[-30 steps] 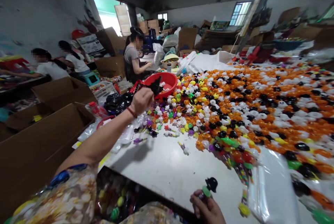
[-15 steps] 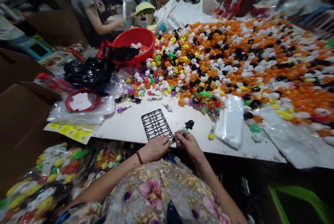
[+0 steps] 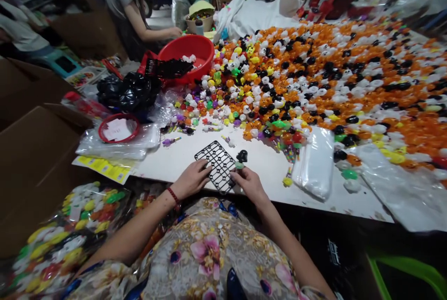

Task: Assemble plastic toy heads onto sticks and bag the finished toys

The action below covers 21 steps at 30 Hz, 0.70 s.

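Observation:
A black plastic grid with rows of small rings lies tilted at the table's near edge, between my hands. My left hand has its fingers closed on the grid's left side. At the grid's right side, my right hand pinches a small piece with a black figure head and a pale green part below it. The lower end of that piece is hidden by my fingers, so I cannot tell whether it sits in the grid. Beyond the grid lies a small white-topped stick.
A big heap of orange, white and black toy heads covers the table's right and back. Clear plastic bags lie right of my hands. Left stand a red basin, a small red basket and a cardboard box. A person works behind.
My left hand has shifted from the grid's near edge to its left side. The grid has turned. My right hand has moved slightly left and down with the black-headed piece.

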Motion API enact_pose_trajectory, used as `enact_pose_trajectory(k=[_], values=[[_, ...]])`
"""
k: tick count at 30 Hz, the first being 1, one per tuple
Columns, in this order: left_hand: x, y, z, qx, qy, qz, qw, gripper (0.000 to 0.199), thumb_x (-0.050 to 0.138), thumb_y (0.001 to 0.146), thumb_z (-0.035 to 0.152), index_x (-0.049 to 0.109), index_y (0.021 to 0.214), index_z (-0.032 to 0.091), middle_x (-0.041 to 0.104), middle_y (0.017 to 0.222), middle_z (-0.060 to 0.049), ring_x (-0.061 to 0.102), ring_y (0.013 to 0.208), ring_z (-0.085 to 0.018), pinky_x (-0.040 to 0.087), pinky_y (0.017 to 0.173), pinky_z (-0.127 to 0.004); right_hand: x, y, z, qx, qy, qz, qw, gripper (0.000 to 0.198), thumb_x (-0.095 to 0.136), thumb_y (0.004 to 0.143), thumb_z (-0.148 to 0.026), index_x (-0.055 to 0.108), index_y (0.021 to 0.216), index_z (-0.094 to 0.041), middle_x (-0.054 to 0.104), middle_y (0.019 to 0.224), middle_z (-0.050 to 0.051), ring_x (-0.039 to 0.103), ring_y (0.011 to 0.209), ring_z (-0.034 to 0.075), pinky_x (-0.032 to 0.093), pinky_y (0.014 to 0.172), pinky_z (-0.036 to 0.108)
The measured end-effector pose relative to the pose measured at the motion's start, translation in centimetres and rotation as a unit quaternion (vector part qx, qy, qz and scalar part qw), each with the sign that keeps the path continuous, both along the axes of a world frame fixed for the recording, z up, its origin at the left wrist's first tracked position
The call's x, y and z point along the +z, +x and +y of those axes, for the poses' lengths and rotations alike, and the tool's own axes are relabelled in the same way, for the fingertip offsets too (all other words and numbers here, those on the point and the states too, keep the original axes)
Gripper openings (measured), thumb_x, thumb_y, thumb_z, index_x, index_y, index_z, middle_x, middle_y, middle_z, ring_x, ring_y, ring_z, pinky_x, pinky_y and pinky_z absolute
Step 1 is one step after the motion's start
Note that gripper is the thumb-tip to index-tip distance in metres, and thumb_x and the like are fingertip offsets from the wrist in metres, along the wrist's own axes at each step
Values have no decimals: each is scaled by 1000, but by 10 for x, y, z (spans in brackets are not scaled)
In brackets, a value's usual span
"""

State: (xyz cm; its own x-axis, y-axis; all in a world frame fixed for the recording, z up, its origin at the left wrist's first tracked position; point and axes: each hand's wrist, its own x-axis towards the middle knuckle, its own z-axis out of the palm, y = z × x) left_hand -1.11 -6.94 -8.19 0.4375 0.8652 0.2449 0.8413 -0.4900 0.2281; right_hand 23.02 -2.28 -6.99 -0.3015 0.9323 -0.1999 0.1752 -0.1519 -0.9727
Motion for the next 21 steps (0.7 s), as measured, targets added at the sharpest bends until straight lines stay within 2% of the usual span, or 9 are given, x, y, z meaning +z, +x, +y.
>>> enact_pose_trajectory(k=[3,5,9,12,15,19,21], values=[[-10,30,-6,101,32,3,994,29,53,92,28,59,119,19,58,116,-14,54,109,-28,51,90,-47,1,-10,5,26,123,-106,986,17,62,77,-38,63,73,-21,63,67,0,54,64,16,41,62,27],[-13,47,-8,149,38,4,988,27,52,93,27,59,118,21,59,112,-13,54,103,-27,51,87,-46,1,-17,9,49,181,-153,970,15,59,79,-34,62,72,-22,64,68,1,55,65,17,41,63,27],[-16,64,-7,177,25,-18,984,27,51,91,20,61,116,20,60,110,-13,55,98,-27,51,84,-45,1,-31,14,71,232,-202,949,17,56,83,-34,61,71,-22,65,69,3,56,66,18,42,64,27],[-16,57,-8,168,11,-72,983,32,51,90,19,58,122,18,60,114,-14,55,102,-27,50,90,-47,1,-36,15,79,224,-188,953,19,54,85,-35,62,74,-22,65,70,3,57,67,18,44,65,28],[-10,31,-7,164,-3,-138,977,43,54,89,24,51,132,19,58,125,-14,53,116,-27,47,99,-48,2,-39,16,67,207,-133,967,17,55,82,-35,65,78,-22,66,80,5,60,75,20,47,71,31],[-2,-18,6,110,-69,-153,980,71,64,83,35,36,147,20,46,147,-14,34,140,-32,33,113,-53,3,-49,20,68,112,-51,990,24,61,78,-40,67,88,-20,69,85,5,63,79,21,50,75,33],[-4,-37,17,81,-125,-153,977,79,67,81,39,32,150,22,41,152,-13,30,144,-33,32,114,-52,2,-60,21,78,65,-22,995,26,64,76,-42,66,89,-20,70,82,3,62,75,19,50,74,33]])
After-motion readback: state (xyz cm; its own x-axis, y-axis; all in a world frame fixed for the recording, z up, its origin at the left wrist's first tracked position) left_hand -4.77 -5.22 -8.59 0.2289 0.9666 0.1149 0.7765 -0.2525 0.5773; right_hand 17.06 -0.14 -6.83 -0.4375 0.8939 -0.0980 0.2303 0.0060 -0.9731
